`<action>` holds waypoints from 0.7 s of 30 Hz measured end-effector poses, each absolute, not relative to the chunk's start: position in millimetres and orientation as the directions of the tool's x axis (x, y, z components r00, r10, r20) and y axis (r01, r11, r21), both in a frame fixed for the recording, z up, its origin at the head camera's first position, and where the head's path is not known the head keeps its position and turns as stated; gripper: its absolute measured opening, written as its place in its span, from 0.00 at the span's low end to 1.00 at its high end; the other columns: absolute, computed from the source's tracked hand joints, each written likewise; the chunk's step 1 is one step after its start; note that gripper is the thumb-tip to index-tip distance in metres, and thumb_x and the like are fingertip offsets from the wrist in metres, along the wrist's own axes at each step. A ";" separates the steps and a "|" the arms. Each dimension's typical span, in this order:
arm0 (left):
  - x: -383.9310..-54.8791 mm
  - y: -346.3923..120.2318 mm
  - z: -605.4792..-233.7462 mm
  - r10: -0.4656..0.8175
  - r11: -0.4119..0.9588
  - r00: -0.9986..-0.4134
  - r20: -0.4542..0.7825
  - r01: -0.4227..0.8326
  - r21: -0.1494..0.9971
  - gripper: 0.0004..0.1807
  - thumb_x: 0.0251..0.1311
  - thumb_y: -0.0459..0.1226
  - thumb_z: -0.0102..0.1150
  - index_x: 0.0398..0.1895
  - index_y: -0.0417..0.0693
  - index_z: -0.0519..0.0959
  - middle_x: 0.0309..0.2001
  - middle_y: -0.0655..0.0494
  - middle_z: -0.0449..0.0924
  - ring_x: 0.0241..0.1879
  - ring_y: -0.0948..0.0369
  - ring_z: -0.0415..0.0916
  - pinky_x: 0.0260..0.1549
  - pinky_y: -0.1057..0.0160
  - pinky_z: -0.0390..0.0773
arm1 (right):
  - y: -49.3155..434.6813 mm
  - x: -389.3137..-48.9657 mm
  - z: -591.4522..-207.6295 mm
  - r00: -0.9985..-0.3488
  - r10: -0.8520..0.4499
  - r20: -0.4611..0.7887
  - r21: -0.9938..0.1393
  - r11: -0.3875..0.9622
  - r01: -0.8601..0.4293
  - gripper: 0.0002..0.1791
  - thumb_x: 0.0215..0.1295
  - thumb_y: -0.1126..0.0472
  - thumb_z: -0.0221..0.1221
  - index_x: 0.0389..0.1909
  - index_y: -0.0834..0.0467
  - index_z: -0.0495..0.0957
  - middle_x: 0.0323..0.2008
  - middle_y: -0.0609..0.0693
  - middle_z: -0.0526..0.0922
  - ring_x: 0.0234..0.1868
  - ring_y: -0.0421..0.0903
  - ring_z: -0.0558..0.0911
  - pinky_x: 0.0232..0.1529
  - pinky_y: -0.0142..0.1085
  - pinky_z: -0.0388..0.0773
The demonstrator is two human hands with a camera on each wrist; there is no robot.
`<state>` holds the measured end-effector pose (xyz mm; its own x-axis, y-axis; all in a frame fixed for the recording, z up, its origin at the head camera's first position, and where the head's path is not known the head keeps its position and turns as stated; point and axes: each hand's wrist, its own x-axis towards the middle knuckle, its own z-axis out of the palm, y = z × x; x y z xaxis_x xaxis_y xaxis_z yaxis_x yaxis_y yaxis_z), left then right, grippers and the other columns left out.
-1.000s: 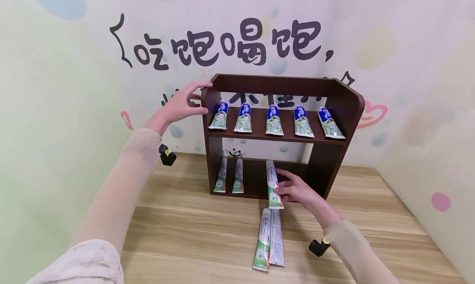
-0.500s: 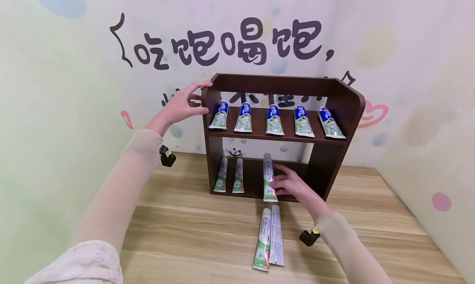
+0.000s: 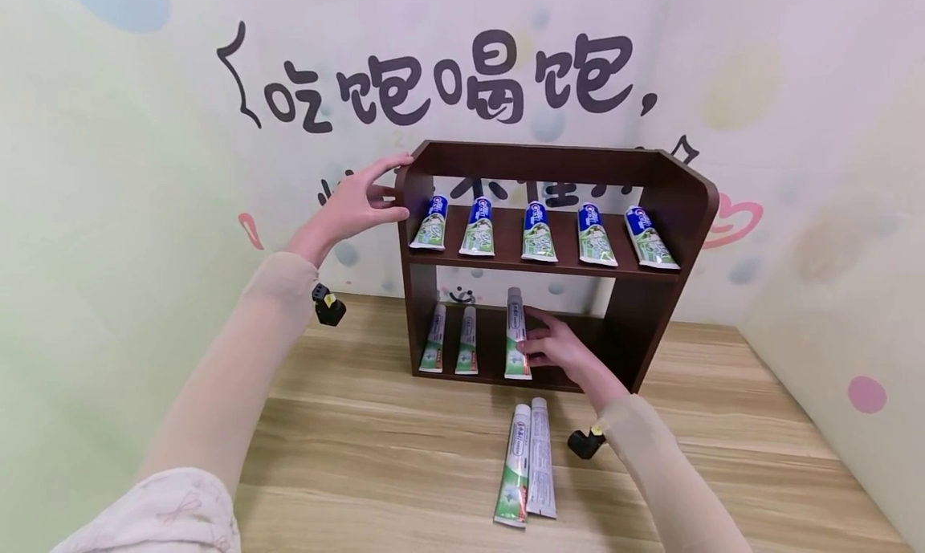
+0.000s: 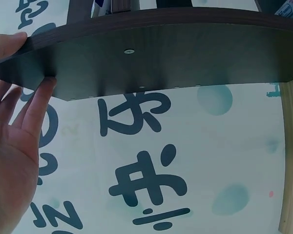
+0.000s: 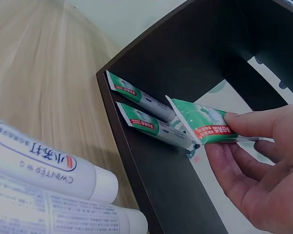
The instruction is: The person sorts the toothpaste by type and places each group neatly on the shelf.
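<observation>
My right hand (image 3: 560,348) pinches a white and green toothpaste tube (image 3: 516,336) between thumb and fingers, cap end up. In the head view it overlaps the lower level of a dark brown two-tier shelf (image 3: 556,268). Two matching tubes (image 5: 146,122) lie on that level to its left, caps toward the back. My left hand (image 3: 354,204) holds the shelf's left side panel (image 4: 161,61) near its upper front corner, thumb and fingers at its edge.
Several blue and green toothpaste tubes (image 3: 537,233) lie in a row on the upper level. On the wooden table (image 3: 376,457), before the shelf, a green and white tube (image 3: 513,469) lies beside a tube with its printed back up (image 3: 540,457). A patterned wall (image 3: 325,23) stands behind.
My right hand has moved the toothpaste tube forward and slightly left, from over the shelf's front edge to the lower level. My left hand has stayed at the side panel.
</observation>
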<state>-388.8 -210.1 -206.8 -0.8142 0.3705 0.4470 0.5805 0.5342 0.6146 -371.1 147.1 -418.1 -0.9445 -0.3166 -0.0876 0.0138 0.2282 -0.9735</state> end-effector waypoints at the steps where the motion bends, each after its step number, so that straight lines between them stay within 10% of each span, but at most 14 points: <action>1: -388.8 -209.9 -207.0 0.371 0.532 -0.813 0.449 0.582 0.615 0.42 0.58 0.31 0.65 0.75 0.50 0.59 0.78 0.53 0.54 0.61 0.40 0.75 0.63 0.46 0.75 | 146.3 -372.6 -418.2 -0.945 -0.317 -0.087 -0.973 0.229 0.013 0.45 0.63 0.69 0.61 0.78 0.52 0.51 0.55 0.67 0.78 0.38 0.42 0.82 0.40 0.38 0.86; 21: -388.4 -209.5 -208.1 0.351 0.528 -0.820 0.453 0.572 0.628 0.39 0.59 0.35 0.66 0.73 0.59 0.63 0.76 0.61 0.60 0.60 0.46 0.78 0.60 0.49 0.78 | 133.0 -403.5 -434.6 -0.972 -0.230 -0.048 -0.982 0.187 0.004 0.46 0.61 0.72 0.61 0.77 0.55 0.51 0.57 0.70 0.78 0.35 0.41 0.82 0.37 0.36 0.84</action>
<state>-388.4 -209.5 -208.1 -0.8198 0.3510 0.4525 0.5724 0.5277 0.6276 -403.5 133.0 -434.6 -0.9719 -0.2303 -0.0479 0.0041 0.1870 -0.9824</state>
